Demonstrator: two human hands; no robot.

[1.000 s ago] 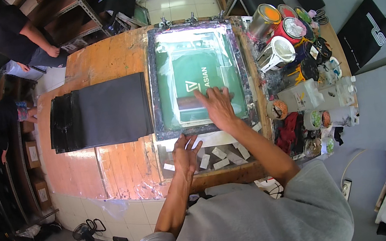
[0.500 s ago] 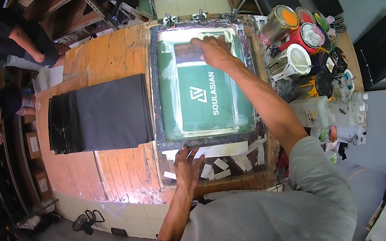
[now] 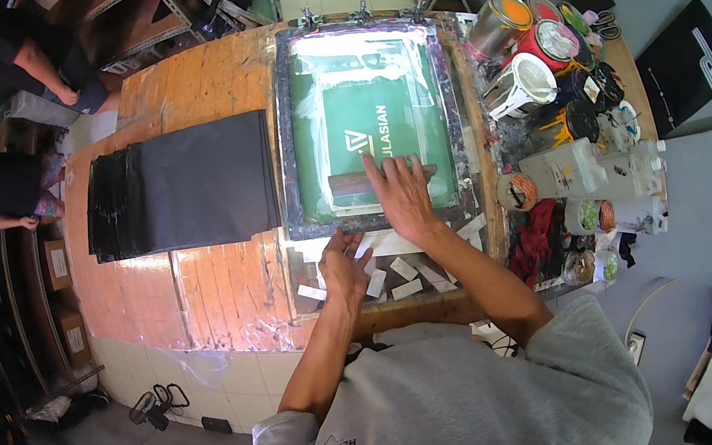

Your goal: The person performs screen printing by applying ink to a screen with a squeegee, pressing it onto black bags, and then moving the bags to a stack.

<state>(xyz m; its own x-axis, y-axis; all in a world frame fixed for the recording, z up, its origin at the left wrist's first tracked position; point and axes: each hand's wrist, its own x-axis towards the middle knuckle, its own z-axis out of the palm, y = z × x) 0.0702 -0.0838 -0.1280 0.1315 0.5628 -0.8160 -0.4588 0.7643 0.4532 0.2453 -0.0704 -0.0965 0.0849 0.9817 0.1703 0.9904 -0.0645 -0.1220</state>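
Note:
A screen-printing frame (image 3: 285,164) with green mesh lies on the table. A white line logo and lettering show in its middle. My right hand (image 3: 406,197) is closed on a squeegee (image 3: 350,184), its fingers over the top of the blade. The squeegee lies across the near part of the mesh and covers some of the lettering. My left hand (image 3: 344,266) is at the frame's near edge, fingertips against it and fingers apart. Left of the frame lies a stack of flat black bags or sheets (image 3: 203,181).
Hinge clamps (image 3: 362,14) hold the frame's far edge. Paint cans (image 3: 499,21), a white tub (image 3: 520,86) and clear plastic jugs (image 3: 565,173) crowd the table's right side. White paper strips (image 3: 406,289) lie near the front edge. Two people (image 3: 29,64) are at the far left.
My right hand has drawn the squeegee from the far end of the mesh toward me, to the near end. My left hand stays by the frame's near edge.

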